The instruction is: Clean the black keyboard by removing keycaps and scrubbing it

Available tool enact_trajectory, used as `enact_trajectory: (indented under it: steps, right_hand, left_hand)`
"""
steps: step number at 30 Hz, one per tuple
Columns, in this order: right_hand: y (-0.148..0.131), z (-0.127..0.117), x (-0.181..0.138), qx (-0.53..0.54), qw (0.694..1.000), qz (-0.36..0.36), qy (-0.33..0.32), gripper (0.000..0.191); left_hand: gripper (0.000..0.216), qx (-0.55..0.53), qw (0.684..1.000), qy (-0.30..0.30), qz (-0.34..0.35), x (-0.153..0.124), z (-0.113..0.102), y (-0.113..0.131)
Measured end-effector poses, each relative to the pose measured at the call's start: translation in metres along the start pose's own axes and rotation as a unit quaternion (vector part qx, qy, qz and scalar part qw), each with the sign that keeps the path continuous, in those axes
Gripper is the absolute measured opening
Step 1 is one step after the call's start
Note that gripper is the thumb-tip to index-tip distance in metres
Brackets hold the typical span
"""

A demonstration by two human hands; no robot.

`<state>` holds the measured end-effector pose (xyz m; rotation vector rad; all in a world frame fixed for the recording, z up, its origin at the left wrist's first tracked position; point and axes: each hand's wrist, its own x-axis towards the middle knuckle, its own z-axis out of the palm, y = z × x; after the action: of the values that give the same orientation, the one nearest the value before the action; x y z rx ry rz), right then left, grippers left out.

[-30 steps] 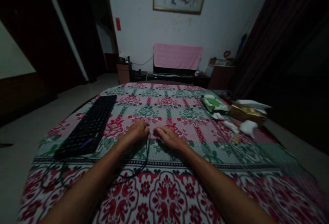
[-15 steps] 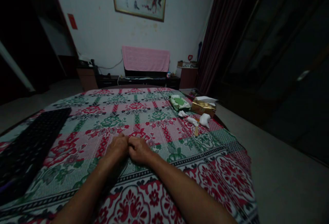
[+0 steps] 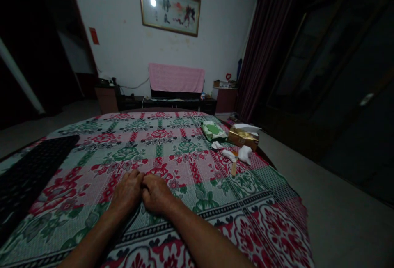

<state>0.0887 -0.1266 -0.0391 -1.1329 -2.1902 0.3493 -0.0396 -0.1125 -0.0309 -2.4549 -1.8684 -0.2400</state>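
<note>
My left hand (image 3: 127,192) and my right hand (image 3: 156,194) lie side by side on the red and green floral cloth (image 3: 184,153), knuckles touching. The fingers of both are curled under and closed. What they pinch between them, if anything, is hidden. A dark strip runs along under my left forearm; I cannot tell whether it is a cable or shadow. A black keyboard (image 3: 27,177) lies on the cloth at the far left, apart from my hands.
At the far right of the cloth lie a green packet (image 3: 213,130), a gold box (image 3: 243,136) and crumpled white tissues (image 3: 245,153). The cloth's right edge (image 3: 289,194) drops to the floor. A pink-covered screen (image 3: 176,78) stands against the back wall.
My view has swung to the right, so the keyboard now sits at the left edge. My hands, apart a second ago with a black cable by the left one, have come together and closed.
</note>
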Motion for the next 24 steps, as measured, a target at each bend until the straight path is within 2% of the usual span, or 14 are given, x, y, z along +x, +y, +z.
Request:
enact_trajectory:
  steps: [12,24]
  right_hand:
    - [0.0028,-0.0006,0.0013,-0.006,1.000,-0.014,0.005,0.019]
    - [0.0068,0.0037,0.0013,0.012,1.000,-0.021,0.014,0.016]
  left_hand:
    - [0.028,0.000,1.000,0.024,0.008,0.0026,0.0022,0.0002]
    - [0.029,-0.002,1.000,0.019,-0.016,0.0017,-0.0019,0.0042]
